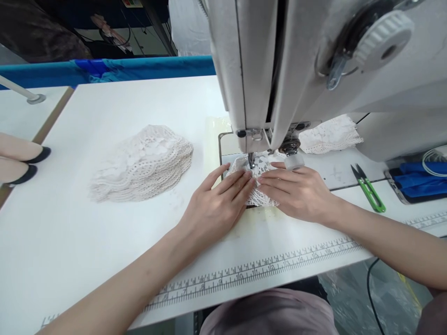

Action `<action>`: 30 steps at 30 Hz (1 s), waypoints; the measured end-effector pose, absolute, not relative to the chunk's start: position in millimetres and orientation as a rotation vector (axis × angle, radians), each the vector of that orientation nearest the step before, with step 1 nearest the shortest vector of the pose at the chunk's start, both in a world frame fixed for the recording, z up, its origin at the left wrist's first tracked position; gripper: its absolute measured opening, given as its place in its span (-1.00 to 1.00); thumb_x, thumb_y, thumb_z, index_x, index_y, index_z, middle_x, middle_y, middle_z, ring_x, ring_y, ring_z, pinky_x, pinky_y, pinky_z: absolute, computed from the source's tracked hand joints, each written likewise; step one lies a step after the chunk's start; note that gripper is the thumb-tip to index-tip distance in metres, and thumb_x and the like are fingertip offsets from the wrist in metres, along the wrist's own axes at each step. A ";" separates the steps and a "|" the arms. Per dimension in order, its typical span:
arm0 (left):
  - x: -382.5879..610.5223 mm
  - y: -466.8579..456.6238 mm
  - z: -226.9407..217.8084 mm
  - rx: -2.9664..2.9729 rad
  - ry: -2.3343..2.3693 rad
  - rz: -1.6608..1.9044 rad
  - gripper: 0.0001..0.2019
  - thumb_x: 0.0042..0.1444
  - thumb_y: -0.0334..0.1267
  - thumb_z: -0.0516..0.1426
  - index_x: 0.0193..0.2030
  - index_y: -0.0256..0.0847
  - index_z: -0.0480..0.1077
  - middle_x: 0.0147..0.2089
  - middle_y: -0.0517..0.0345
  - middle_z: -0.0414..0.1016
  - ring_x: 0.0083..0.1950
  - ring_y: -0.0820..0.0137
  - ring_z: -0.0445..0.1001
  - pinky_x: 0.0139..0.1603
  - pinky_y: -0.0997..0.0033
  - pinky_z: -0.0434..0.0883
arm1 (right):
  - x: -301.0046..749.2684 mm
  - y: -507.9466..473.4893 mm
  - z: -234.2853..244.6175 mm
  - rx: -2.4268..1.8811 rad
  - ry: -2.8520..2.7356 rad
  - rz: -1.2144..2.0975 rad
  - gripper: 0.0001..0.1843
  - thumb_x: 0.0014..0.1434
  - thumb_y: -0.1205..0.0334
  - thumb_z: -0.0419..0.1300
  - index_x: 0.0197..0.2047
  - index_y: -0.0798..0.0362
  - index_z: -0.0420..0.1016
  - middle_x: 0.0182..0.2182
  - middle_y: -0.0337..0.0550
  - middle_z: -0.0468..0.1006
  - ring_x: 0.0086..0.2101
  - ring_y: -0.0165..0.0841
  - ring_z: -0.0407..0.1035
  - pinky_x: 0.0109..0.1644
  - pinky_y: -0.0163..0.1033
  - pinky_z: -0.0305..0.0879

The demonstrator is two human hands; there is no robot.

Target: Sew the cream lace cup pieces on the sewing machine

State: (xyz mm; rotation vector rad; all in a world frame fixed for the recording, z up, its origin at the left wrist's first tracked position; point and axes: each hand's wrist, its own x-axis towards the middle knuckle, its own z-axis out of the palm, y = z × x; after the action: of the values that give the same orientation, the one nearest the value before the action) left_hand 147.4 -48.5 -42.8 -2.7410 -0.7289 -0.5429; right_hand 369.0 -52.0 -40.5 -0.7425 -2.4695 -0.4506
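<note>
A small white lace piece (260, 197) lies under the needle (250, 160) of a white sewing machine (279, 70). My left hand (216, 204) rests flat on the lace's left side, fingers stretched toward the needle. From the other side, my right hand (298, 190) presses flat on the lace, fingertips nearly meeting the left hand's. Both hands lie open on the fabric, gripping nothing.
A stack of lace pieces (143, 163) sits on the white table (87, 242) to the left. More lace (330, 135) lies behind the machine. Green thread snips (370, 188) lie to the right beside a tray of blue items (419, 179). A printed ruler (258, 270) runs along the front edge.
</note>
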 end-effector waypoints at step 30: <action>148.1 -45.0 -42.7 -2.711 -0.740 -0.623 -0.71 0.25 -0.43 0.08 0.10 -0.32 0.42 0.03 -0.08 0.57 0.05 0.20 0.56 0.21 -0.10 0.40 | 367.2 -50.1 -43.1 -0.766 -2.506 -0.559 -0.73 0.29 0.53 0.05 -0.17 0.20 0.59 -0.19 -0.08 0.67 -0.19 -0.37 0.53 0.10 -0.16 0.40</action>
State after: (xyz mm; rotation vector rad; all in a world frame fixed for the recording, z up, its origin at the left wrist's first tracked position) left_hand 148.1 -45.0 -42.7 -2.7114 -0.7403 -0.6228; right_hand 367.2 -50.1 -43.1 -0.7662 -2.5063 -0.5591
